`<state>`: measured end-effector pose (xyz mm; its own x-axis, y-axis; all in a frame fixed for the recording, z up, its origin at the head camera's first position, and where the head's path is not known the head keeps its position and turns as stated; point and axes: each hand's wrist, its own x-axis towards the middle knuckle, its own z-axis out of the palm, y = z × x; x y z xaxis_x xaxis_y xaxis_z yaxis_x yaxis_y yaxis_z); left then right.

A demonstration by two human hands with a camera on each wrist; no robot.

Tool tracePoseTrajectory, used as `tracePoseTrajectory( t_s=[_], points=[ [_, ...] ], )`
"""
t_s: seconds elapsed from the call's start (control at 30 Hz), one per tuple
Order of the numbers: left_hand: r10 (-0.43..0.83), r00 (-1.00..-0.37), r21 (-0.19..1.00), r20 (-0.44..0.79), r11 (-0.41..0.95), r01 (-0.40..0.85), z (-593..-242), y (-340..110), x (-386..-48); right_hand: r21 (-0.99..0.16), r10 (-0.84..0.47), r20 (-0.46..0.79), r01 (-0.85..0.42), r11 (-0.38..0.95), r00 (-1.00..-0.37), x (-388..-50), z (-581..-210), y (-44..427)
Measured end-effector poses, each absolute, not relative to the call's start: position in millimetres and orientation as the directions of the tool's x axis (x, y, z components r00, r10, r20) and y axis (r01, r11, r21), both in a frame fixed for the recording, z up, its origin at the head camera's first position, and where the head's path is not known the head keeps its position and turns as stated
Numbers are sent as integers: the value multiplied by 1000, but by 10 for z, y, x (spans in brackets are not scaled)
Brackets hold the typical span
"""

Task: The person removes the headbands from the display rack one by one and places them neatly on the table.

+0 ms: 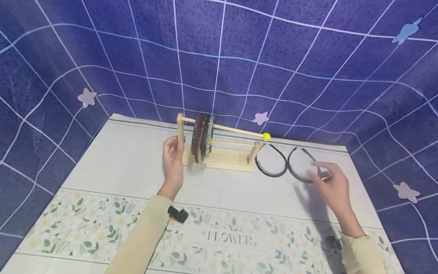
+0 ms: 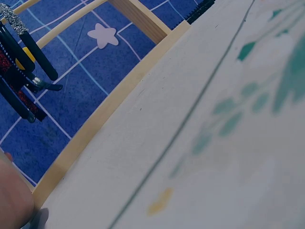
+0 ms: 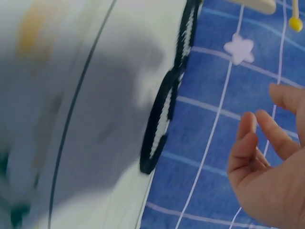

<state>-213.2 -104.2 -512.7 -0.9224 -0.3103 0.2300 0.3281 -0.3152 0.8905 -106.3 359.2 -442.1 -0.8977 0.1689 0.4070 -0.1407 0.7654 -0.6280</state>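
A wooden headband stand [image 1: 229,161] is on the table, with several dark, red and silver headbands [image 1: 202,137] hung together toward the left of its top rod. My left hand [image 1: 173,156] grips the stand's left upright, thumb in front. Right of the stand lie two black toothed headbands, a left one [image 1: 272,175] and a right one [image 1: 297,176], side by side. Over the right one hovers my right hand [image 1: 331,186], its fingers loosely bent and holding nothing. In the right wrist view those fingers are apart from the black headband [image 3: 153,138].
A yellow ball [image 1: 266,137] caps the rod's right end. The white tablecloth [image 1: 219,190] has a floral band marked FLOWER. Behind and beside the table hangs a blue gridded cloth [image 1: 191,76] with stars.
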Motion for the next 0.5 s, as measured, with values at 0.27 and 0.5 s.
tracePoseTrajectory(
  t_s=[0.27, 0.5],
  points=[
    [-304, -924, 895, 231, -306, 324, -5143, -1039, -2139, -825, 300, 346, -136, 549, -889, -1023, -4248, 3228],
    [-309, -927, 900, 213, -306, 309, -5120, -1047, -2121, -869, 258, 364, -228, 439, -895, -1023, -4151, 2929]
  ],
)
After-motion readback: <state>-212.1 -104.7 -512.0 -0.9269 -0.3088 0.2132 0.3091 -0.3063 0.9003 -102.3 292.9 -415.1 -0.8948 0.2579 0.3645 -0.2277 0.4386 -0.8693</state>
